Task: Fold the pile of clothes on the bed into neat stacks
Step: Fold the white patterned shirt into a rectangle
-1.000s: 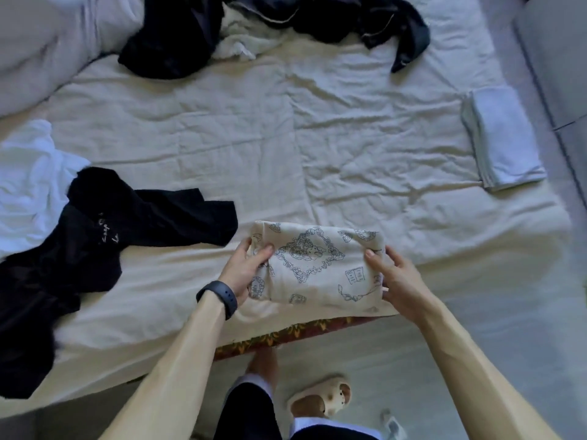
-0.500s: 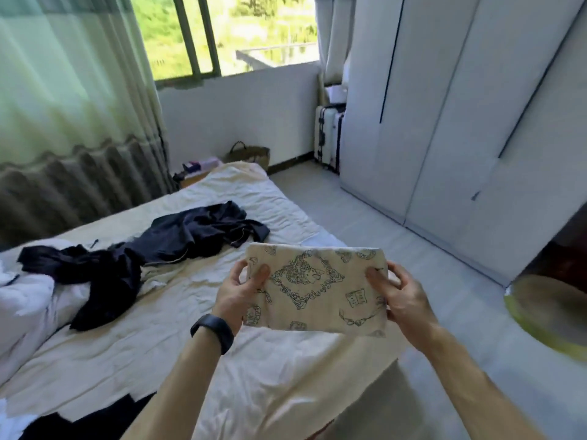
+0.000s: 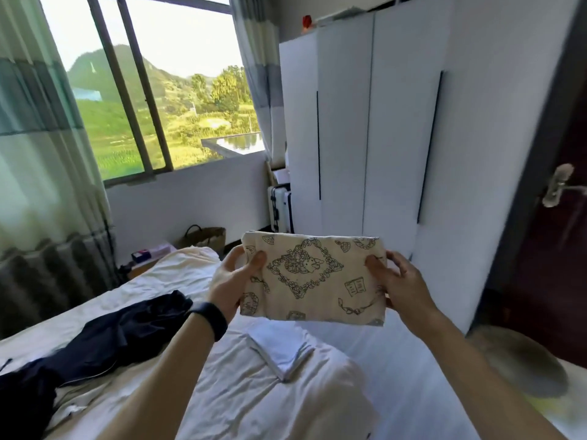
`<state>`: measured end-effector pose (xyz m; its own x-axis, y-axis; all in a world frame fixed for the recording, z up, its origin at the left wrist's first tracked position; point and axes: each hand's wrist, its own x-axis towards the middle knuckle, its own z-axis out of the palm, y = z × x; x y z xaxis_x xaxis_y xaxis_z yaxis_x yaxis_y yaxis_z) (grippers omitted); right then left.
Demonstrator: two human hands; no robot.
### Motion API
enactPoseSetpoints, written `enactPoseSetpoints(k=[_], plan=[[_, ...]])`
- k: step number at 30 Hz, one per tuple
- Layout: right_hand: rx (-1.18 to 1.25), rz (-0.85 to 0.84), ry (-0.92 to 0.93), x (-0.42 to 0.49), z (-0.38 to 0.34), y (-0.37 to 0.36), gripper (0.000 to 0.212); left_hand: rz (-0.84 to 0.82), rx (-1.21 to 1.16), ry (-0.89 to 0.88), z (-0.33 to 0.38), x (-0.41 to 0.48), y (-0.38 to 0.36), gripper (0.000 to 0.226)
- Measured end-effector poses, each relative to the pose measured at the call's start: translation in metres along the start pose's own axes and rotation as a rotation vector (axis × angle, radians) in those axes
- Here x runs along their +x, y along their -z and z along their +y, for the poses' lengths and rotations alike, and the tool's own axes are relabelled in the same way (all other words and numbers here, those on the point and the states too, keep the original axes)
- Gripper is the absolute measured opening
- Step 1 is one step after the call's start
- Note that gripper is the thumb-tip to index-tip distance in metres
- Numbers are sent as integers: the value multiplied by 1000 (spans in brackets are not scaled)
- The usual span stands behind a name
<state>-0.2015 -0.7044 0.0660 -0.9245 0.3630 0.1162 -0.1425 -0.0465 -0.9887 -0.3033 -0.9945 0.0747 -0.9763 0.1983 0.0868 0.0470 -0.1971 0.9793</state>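
Bed [image 3: 254,404] edge is your biggest hazard: the white folded piece [image 3: 279,347] lies near the right side of the mattress, so a careless set-down there could push both bundles off onto the floor. Dark clothes [image 3: 120,338] lie unfolded on the left, well apart from it. The folded printed cloth [image 3: 314,277] hangs in the air above the white piece, pinched only at its two short ends, your left hand [image 3: 232,281] and right hand [image 3: 403,284] each with a thumb on the front face. Ease either pinch and the layers could sag or slide open. As for what is hidden, your forearms cover the near bed, the dark heap is cut off at the left edge, your fingers behind the cloth are mostly out of sight, and its layer count cannot be told.
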Motion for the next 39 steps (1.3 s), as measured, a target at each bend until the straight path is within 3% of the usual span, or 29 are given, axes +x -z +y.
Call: enactPoseSetpoints(k=[4,8,16,21,26,31,39], plan=[[-4,57,64,59,-5,32,21,-50,7,-40,-2,59,-45,47],[-18,109,115,132,-7,62,14,-86,17,-71,-6,136,-93,32],[-43,177,188,299,-35,124,17,-166,7,-90,8,303,-193,46],[-50,185,226,395,-38,168,18,-163,1,-129,-2,394,-255,35],[-59,136,219,500,-20,209,20,-68,-2,-141,-30,469,-309,35],[-49,-23,186,611,0,232,23,110,-11,-152,-58,531,-341,26],[-52,-345,105,732,36,191,44,445,-23,-152,-96,564,-317,38]])
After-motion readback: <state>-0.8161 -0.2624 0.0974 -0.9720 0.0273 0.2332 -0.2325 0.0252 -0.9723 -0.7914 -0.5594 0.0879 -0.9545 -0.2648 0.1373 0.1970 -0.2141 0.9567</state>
